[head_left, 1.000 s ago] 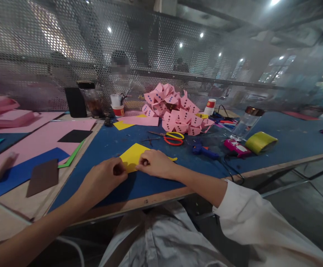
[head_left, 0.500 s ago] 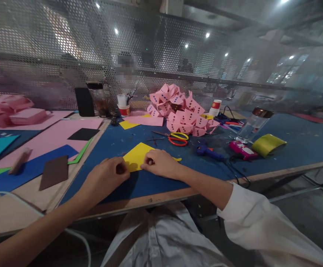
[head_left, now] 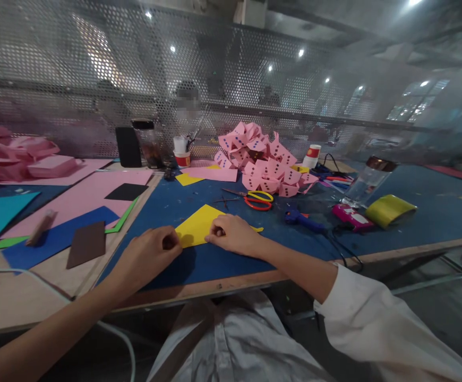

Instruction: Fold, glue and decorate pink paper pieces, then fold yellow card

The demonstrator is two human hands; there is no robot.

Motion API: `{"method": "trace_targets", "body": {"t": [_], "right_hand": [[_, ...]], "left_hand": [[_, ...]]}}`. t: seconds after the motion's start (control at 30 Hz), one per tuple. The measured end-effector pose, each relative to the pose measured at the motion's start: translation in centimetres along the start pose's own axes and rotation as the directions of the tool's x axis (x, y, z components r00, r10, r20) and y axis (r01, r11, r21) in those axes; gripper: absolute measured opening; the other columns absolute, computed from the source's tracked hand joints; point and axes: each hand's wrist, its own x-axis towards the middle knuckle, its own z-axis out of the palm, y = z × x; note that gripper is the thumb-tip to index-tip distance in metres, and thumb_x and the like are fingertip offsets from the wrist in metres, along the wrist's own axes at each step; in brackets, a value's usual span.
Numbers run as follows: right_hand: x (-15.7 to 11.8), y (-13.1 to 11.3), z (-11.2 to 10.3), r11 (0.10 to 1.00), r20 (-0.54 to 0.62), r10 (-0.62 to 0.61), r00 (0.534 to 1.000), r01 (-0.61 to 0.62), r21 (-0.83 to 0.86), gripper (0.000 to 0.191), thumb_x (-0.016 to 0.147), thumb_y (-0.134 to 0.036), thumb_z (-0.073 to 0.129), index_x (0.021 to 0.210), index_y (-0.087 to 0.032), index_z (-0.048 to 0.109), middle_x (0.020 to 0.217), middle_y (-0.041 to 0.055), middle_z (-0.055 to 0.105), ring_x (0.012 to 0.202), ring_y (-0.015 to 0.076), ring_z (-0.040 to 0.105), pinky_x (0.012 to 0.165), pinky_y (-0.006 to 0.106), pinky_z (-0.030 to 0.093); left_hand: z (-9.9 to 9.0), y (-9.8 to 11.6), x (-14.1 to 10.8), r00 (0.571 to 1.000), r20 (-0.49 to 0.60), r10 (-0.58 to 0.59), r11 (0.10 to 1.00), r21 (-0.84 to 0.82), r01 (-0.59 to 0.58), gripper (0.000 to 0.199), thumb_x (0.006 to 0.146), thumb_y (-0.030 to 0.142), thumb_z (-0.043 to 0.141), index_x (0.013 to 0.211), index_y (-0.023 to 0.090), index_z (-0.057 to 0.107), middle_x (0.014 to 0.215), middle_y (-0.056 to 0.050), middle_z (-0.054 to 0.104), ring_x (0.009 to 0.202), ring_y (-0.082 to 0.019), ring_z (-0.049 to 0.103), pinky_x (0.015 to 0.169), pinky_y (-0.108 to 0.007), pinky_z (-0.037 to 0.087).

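A yellow sheet of paper lies on the blue tabletop in front of me. My left hand pinches its near left corner, thumb and forefinger curled together. At the near right edge, the fingers of my right hand close on the same sheet. A thin yellow strip pokes out behind my right wrist. Scissors with red and yellow handles rest just beyond the sheet, and a blue glue gun lies to the right of my right hand.
A heap of pink dotted paper pieces stands at the back. On the right are a clear jar, a pink device and a yellow-green roll. Coloured sheets, one brown, cover the left board. A white cable crosses the front left.
The view has shifted slightly, so everything sits a little further right. Both hands keep their hold on the yellow paper; my right hand is slightly further from the left one.
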Motion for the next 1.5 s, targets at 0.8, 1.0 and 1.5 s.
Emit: {"method": "trace_targets", "body": {"t": [0.8,1.0,1.5], "right_hand": [[0.0,0.2,0.1,1.0,-0.003,-0.003,1.0,0.003,0.013,0.018,0.085,-0.035,0.07,0.079,-0.018,0.067,0.079,-0.0017,0.067,0.072,0.011,0.056,0.062,0.024,0.031],[0.0,0.2,0.0,1.0,-0.001,-0.001,1.0,0.001,0.01,0.017,0.085,-0.034,0.07,0.079,-0.018,0.066,0.08,-0.0013,0.067,0.073,0.0115,0.056,0.063,0.024,0.031],[0.0,0.0,0.0,1.0,0.01,0.018,1.0,-0.018,0.02,0.017,0.086,-0.033,0.07,0.079,-0.018,0.067,0.08,-0.0006,0.067,0.074,0.0118,0.056,0.063,0.024,0.032]], "left_hand": [[-0.8,-1.1,-0.1,0.998,0.004,0.06,0.995,0.077,-0.06,0.014,0.079,0.031,0.053,0.082,0.02,0.062,0.083,-0.004,0.066,0.074,-0.021,0.06,0.069,-0.032,0.041],[-0.7,-1.7,-0.5,0.994,-0.043,0.104,0.991,0.085,-0.101,0.011,0.077,0.029,0.055,0.081,0.022,0.062,0.089,-0.004,0.065,0.076,-0.021,0.061,0.072,-0.03,0.043],[-0.5,-2.0,-1.1,0.97,-0.118,0.211,0.971,0.141,-0.194,0.015,0.086,0.033,0.052,0.079,0.022,0.061,0.086,-0.005,0.065,0.082,-0.024,0.06,0.076,-0.035,0.043]]}}
